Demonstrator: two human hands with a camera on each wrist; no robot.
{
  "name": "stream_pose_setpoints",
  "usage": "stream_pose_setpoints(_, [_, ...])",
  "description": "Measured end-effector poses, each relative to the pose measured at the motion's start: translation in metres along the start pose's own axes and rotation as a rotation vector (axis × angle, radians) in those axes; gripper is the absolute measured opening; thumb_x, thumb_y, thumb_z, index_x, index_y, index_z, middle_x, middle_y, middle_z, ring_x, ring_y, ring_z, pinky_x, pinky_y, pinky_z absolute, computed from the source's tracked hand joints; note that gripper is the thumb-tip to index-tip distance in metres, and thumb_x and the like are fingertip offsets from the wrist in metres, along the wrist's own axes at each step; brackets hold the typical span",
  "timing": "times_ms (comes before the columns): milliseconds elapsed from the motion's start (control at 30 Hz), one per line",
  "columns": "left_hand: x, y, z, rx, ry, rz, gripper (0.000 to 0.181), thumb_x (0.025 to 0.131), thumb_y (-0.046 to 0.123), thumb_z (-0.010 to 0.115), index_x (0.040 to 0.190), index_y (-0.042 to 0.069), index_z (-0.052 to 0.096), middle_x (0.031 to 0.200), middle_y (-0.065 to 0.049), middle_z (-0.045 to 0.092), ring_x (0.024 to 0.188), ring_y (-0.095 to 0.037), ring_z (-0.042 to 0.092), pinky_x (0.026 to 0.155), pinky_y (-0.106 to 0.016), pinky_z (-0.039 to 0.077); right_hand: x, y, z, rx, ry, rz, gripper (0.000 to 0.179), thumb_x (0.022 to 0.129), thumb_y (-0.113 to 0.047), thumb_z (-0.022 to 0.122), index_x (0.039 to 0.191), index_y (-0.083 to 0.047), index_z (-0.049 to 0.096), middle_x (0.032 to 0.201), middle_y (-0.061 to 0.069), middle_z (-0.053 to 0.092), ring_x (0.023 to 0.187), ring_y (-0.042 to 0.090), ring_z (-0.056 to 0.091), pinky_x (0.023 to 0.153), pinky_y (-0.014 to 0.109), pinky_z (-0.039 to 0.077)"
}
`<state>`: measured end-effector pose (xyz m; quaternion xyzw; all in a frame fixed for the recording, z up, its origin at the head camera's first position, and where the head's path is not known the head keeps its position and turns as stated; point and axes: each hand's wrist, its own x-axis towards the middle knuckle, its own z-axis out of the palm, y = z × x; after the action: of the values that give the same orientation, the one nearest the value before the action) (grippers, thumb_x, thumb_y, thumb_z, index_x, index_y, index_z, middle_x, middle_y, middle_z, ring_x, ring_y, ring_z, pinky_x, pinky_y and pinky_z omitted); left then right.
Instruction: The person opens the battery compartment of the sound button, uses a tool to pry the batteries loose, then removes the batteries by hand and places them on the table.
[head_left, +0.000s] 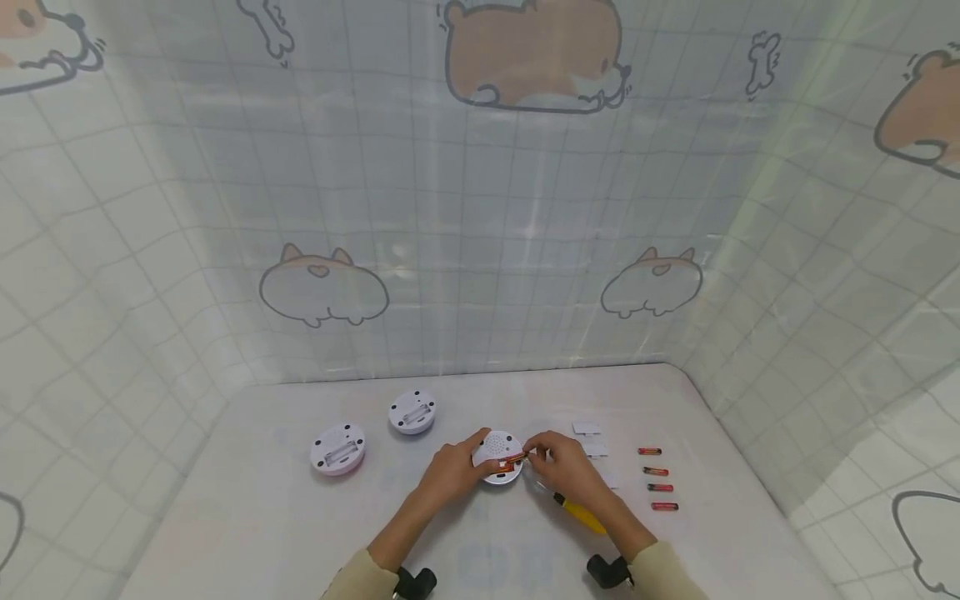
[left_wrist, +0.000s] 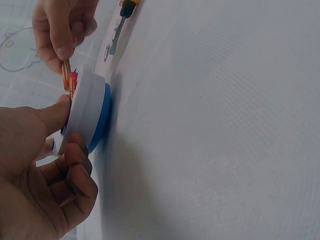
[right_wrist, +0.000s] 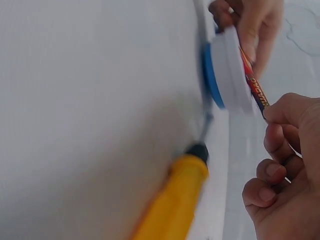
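My left hand (head_left: 452,471) grips a round white device (head_left: 493,444) with a blue lower part, its thumb over the top face and its fingers around the side. A red battery (left_wrist: 73,84) lies at the device's battery compartment. Between thumb and fingertips, my right hand (head_left: 566,468) pinches the end of another slim battery (right_wrist: 257,91), slanted against that face. How far this battery sits in the compartment is hidden. Just below the right hand lies a yellow-handled screwdriver (head_left: 583,514) on the table, its metal tip toward the device.
Two similar round devices, one at the left (head_left: 337,450) and one farther back (head_left: 412,413), lie with bare battery compartments upward. Several red batteries (head_left: 660,487) lie in a column at the right. Small white covers (head_left: 587,427) lie behind the right hand. Patterned sheeting (head_left: 487,208) encloses the table.
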<state>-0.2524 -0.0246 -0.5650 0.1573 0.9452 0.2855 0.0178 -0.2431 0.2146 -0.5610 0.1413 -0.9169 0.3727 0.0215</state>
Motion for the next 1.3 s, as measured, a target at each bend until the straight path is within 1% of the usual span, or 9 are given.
stream_pose_setpoints(167, [0.001,-0.001,0.000,0.002,0.000,-0.015,0.069,0.092,0.053,0.068,0.149,0.019,0.051,0.065,0.000,0.054,0.073,-0.017,0.049,0.071,-0.038,0.046,-0.004,0.010,-0.016,0.002,0.055,0.026,0.013,0.096,-0.019,0.068,0.102,-0.030,0.072,0.092,-0.013,0.062,0.088,0.014,0.053,0.079,0.031,0.048])
stream_pose_setpoints(333, [0.002,-0.003,0.001,0.007,0.010,-0.013,0.070,0.090,0.055,0.068,0.149,0.020,0.051,0.065,0.000,0.051,0.073,-0.017,0.049,0.070,-0.037,0.043,-0.011,0.025,-0.034,-0.021,0.117,0.069,0.015,0.094,-0.016,0.069,0.099,-0.029,0.072,0.091,-0.013,0.063,0.088,0.013,0.054,0.081,0.031,0.049])
stream_pose_setpoints(500, [0.001,-0.003,0.001,0.003,0.011,-0.011,0.070,0.090,0.056,0.068,0.148,0.020,0.052,0.066,0.000,0.050,0.075,-0.019,0.049,0.070,-0.039,0.042,-0.018,0.044,-0.060,-0.018,0.147,0.096,0.013,0.095,-0.015,0.069,0.102,-0.026,0.073,0.091,-0.009,0.064,0.088,0.016,0.053,0.077,0.030,0.047])
stream_pose_setpoints(700, [0.002,-0.001,-0.001,-0.019,-0.004,-0.028,0.068,0.092,0.052,0.067,0.149,0.020,0.050,0.065,0.002,0.048,0.076,-0.018,0.049,0.072,-0.039,0.043,-0.016,0.079,-0.100,-0.046,0.161,0.113,0.013,0.098,-0.016,0.064,0.108,-0.016,0.073,0.091,0.000,0.062,0.078,0.018,0.050,0.060,0.027,0.042])
stream_pose_setpoints(867, [0.003,-0.001,-0.002,-0.022,0.003,-0.011,0.068,0.092,0.052,0.067,0.149,0.018,0.050,0.068,-0.003,0.056,0.077,-0.019,0.052,0.074,-0.041,0.046,-0.015,0.118,-0.128,-0.064,0.185,0.234,0.023,0.101,-0.021,0.058,0.116,-0.009,0.070,0.100,0.008,0.064,0.075,0.019,0.051,0.059,0.031,0.042])
stream_pose_setpoints(1033, [0.001,-0.001,0.000,0.002,-0.001,-0.009,0.070,0.091,0.054,0.068,0.148,0.017,0.051,0.087,-0.013,0.070,0.081,-0.021,0.054,0.078,-0.046,0.048,-0.017,0.147,-0.137,-0.055,0.145,0.316,0.026,0.104,-0.023,0.055,0.119,-0.006,0.068,0.107,0.012,0.066,0.082,0.023,0.053,0.062,0.033,0.043])
stream_pose_setpoints(1100, [0.001,-0.001,0.001,-0.001,-0.001,-0.017,0.070,0.091,0.053,0.068,0.148,0.018,0.052,0.097,-0.015,0.072,0.083,-0.022,0.056,0.079,-0.047,0.049,-0.017,0.152,-0.137,-0.037,0.129,0.335,0.027,0.103,-0.023,0.055,0.119,-0.005,0.068,0.105,0.011,0.067,0.084,0.024,0.054,0.064,0.033,0.043])
stream_pose_setpoints(1133, [0.001,0.000,0.001,-0.005,-0.004,-0.022,0.069,0.091,0.053,0.068,0.149,0.018,0.051,0.095,-0.015,0.072,0.083,-0.023,0.056,0.080,-0.047,0.049,-0.016,0.154,-0.136,-0.031,0.126,0.342,0.026,0.103,-0.023,0.056,0.118,-0.005,0.068,0.104,0.010,0.067,0.085,0.024,0.054,0.065,0.034,0.043])
stream_pose_setpoints(1300, [0.001,0.000,0.003,-0.015,-0.003,-0.047,0.067,0.092,0.050,0.069,0.149,0.021,0.051,0.111,-0.015,0.072,0.089,-0.024,0.058,0.087,-0.050,0.050,-0.016,0.158,-0.133,-0.024,0.111,0.362,0.024,0.101,-0.019,0.057,0.117,-0.005,0.069,0.097,0.008,0.067,0.086,0.024,0.055,0.068,0.034,0.043])
